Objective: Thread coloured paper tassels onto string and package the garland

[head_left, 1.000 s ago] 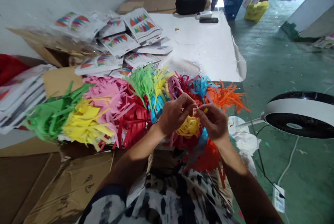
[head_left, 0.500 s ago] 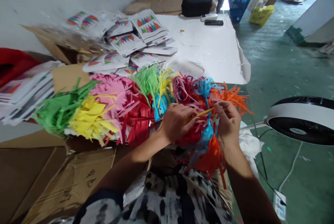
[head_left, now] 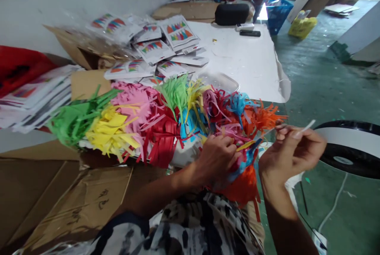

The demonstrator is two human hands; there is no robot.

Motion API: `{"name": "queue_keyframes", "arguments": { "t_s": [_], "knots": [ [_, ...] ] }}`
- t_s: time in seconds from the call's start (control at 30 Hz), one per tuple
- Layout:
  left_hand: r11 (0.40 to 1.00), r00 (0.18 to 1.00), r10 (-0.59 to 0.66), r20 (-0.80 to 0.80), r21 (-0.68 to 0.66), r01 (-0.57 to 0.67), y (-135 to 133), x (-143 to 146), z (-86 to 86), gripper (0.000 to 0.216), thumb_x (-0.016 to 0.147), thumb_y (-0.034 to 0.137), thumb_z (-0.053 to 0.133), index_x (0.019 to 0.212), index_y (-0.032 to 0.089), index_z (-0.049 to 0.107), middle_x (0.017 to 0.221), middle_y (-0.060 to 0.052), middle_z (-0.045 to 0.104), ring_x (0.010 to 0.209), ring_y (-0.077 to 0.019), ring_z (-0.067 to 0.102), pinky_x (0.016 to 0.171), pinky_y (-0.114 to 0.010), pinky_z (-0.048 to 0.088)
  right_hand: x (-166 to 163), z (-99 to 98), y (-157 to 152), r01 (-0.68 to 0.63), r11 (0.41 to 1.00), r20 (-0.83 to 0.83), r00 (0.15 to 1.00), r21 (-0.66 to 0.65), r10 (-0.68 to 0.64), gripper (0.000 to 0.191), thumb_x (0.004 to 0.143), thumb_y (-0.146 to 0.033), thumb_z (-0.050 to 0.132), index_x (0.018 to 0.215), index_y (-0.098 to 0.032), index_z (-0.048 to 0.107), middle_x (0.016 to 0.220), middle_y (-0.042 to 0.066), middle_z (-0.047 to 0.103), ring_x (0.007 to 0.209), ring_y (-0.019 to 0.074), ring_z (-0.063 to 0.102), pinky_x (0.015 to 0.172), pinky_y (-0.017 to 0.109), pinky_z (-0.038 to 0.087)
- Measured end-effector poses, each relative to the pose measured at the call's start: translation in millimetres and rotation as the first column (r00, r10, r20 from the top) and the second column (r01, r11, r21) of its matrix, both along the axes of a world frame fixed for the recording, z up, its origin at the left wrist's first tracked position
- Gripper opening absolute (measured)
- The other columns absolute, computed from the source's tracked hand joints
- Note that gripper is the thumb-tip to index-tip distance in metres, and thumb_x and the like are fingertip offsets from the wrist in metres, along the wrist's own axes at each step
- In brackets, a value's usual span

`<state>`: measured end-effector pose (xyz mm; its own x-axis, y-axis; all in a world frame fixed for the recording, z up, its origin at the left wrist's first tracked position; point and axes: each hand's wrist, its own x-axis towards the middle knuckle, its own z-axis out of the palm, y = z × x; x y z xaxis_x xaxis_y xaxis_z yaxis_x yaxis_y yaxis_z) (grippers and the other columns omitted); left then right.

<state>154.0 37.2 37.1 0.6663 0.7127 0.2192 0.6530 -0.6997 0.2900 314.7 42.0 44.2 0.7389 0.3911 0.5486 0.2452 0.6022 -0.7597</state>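
My left hand point(head_left: 216, 156) is closed on a yellow paper tassel point(head_left: 245, 146), whose narrow twisted part sticks out to the right of the fingers. Farther right and a little raised, my right hand point(head_left: 292, 152) pinches a thin white string point(head_left: 308, 125), its free end pointing up. A blue tassel point(head_left: 246, 164) and an orange tassel point(head_left: 246, 185) hang between my hands over the lap. Beyond the hands lie more fringed tassels: red point(head_left: 162, 142), light green point(head_left: 174, 94), light blue point(head_left: 239, 102) and bright orange point(head_left: 264, 115).
Green point(head_left: 71, 126), yellow point(head_left: 109, 132) and pink point(head_left: 138, 102) tassels lie to the left. Printed packets point(head_left: 156, 51) are heaped on the white-covered table point(head_left: 246, 63), near a black case point(head_left: 231, 14). A fan point(head_left: 350, 142) stands at right; a cardboard box point(head_left: 86, 203) is at lower left.
My right hand has moved right and towards me, drawing the white string away from the tassels. My left hand has shifted slightly right and down, still gripping the yellow tassel.
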Motion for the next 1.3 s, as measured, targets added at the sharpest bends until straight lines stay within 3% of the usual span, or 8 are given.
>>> {"name": "queue_keyframes", "arguments": {
  "t_s": [0.23,0.43,0.67,0.8,0.97,1.1,1.2,1.3],
  "knots": [
    [0.986,0.974,-0.086,0.208,-0.126,0.113,10.1,-46.9,5.7,0.030,0.103,0.046,0.063,0.117,0.021,0.075,0.124,-0.008,0.076,0.111,-0.0227,0.070,0.092,-0.037,0.055,-6.6,-41.5,-4.3,0.038,0.814,0.507,0.799,-0.580,0.324,0.009,0.099,-0.027,0.061,0.096,-0.020,0.065,0.077,0.000,0.066,0.062,0.0142,0.060,0.060,0.027,0.045],
    [0.970,0.983,0.181,0.024,0.158,-0.183,74.2,-135.9,19.8,0.029,0.101,0.011,0.054,0.111,0.023,0.079,0.112,-0.009,0.075,0.108,-0.0271,0.064,0.088,-0.041,0.050,-5.0,-47.2,-1.3,0.061,0.831,0.589,0.735,-0.552,0.337,0.013,0.101,-0.029,0.059,0.098,-0.019,0.066,0.082,0.003,0.071,0.065,0.0152,0.062,0.064,0.028,0.046],
    [0.939,0.967,0.057,-0.249,0.342,0.033,129.9,-161.4,11.8,0.018,0.099,0.015,0.061,0.093,0.020,0.078,0.102,-0.011,0.070,0.094,-0.0269,0.060,0.073,-0.038,0.042,-7.9,-48.0,-1.5,0.001,0.841,0.575,0.729,-0.542,0.370,0.014,0.102,-0.030,0.058,0.098,-0.020,0.066,0.085,0.004,0.073,0.067,0.0156,0.066,0.064,0.027,0.050],
    [0.932,0.986,-0.054,0.156,0.363,-0.006,131.1,-158.0,35.0,0.011,0.098,0.031,0.071,0.101,0.026,0.081,0.104,-0.007,0.072,0.096,-0.0231,0.062,0.080,-0.037,0.047,-5.3,-46.2,-1.3,-0.058,0.839,0.491,0.788,-0.542,0.372,0.010,0.100,-0.029,0.062,0.099,-0.021,0.066,0.083,0.002,0.071,0.068,0.0152,0.066,0.064,0.027,0.050],
    [0.996,0.573,0.080,0.816,-0.041,-0.081,107.4,-109.5,51.9,0.011,0.086,0.040,0.086,0.091,0.030,0.083,0.107,-0.004,0.067,0.096,-0.0199,0.066,0.080,-0.036,0.054,-6.6,-32.2,-2.7,-0.393,0.819,0.245,0.820,-0.418,0.518,0.003,0.098,-0.026,0.068,0.100,-0.024,0.070,0.101,0.004,0.072,0.092,0.0183,0.071,0.080,0.030,0.055],
    [0.921,0.493,0.170,0.853,-0.316,0.229,78.8,-52.3,32.7,0.012,0.083,0.041,0.089,0.086,0.029,0.086,0.105,-0.005,0.065,0.102,-0.0206,0.064,0.087,-0.037,0.054,-10.7,-10.3,-6.0,-0.701,0.635,-0.019,0.676,-0.323,0.737,0.005,0.098,-0.030,0.071,0.100,-0.026,0.072,0.124,0.007,0.072,0.108,0.0211,0.069,0.083,0.032,0.057],
    [0.858,0.479,0.230,0.847,-0.409,0.310,65.6,-26.7,15.5,0.013,0.083,0.039,0.089,0.084,0.027,0.086,0.103,-0.005,0.064,0.104,-0.0197,0.062,0.094,-0.035,0.051,-10.0,-3.9,-7.0,-0.819,0.463,-0.193,0.542,-0.338,0.818,0.014,0.095,-0.037,0.076,0.091,-0.025,0.071,0.099,0.003,0.073,0.082,0.0157,0.066,0.073,0.029,0.054],
    [0.827,0.477,0.287,0.831,-0.466,0.314,61.2,-18.9,7.6,0.018,0.082,0.040,0.090,0.084,0.023,0.084,0.103,-0.004,0.065,0.098,-0.0173,0.063,0.089,-0.031,0.052,-7.2,-7.9,-6.7,-0.834,0.417,-0.275,0.522,-0.360,0.807,0.024,0.090,-0.045,0.081,0.086,-0.024,0.070,0.084,0.000,0.067,0.072,0.0141,0.060,0.066,0.027,0.051]
  ]
}}
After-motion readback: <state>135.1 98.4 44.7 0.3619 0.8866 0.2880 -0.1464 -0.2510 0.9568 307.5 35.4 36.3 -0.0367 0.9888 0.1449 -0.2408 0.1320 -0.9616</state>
